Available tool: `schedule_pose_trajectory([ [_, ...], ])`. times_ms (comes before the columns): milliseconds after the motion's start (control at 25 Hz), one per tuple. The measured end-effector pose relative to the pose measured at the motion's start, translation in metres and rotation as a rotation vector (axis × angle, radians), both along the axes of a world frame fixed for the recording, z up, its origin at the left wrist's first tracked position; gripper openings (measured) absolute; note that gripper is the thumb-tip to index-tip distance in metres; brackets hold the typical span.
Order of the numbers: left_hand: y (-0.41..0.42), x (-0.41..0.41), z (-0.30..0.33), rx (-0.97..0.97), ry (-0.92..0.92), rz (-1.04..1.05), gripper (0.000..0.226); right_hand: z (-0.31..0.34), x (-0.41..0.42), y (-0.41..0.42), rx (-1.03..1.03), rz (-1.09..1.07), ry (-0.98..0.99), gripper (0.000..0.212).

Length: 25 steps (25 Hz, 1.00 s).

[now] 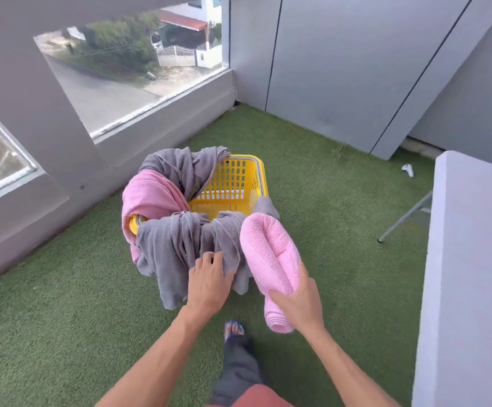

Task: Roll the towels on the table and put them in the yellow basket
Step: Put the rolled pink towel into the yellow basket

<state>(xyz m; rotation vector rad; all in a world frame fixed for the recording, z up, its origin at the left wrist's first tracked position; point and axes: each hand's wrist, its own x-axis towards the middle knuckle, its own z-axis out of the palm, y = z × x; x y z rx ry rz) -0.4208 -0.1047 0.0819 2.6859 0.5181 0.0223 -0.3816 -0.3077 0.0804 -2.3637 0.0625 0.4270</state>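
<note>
A yellow perforated plastic basket (233, 183) stands upright on the green turf at the frame's centre. Grey terry towels (180, 242) hang crumpled over its near and far rims, and a loose pink towel (150, 195) drapes over its left rim. Just right of the basket, a rolled pink terry towel (271, 254) slants lengthwise, its coiled end lowest.

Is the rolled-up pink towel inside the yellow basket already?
No, the right hand holds the rolled pink towel outside the yellow basket.

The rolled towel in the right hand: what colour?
Pink; the rolled towel shows best in the head view.
</note>
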Motion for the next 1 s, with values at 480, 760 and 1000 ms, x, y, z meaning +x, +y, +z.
schedule_pose_trajectory([
  [480,0.243,0.195,-0.087,0.148,0.095,0.094,0.036,-0.078,0.313,0.226,-0.462,0.541,0.08,0.113],
  [760,0.348,0.245,-0.151,0.28,0.193,-0.028,0.043,-0.17,0.379,0.287,-0.684,0.716,0.085,0.101],
  [1000,0.37,0.258,-0.175,0.388,0.04,-0.059,0.046,-0.266,0.386,0.28,-0.759,0.758,0.164,0.076],
])
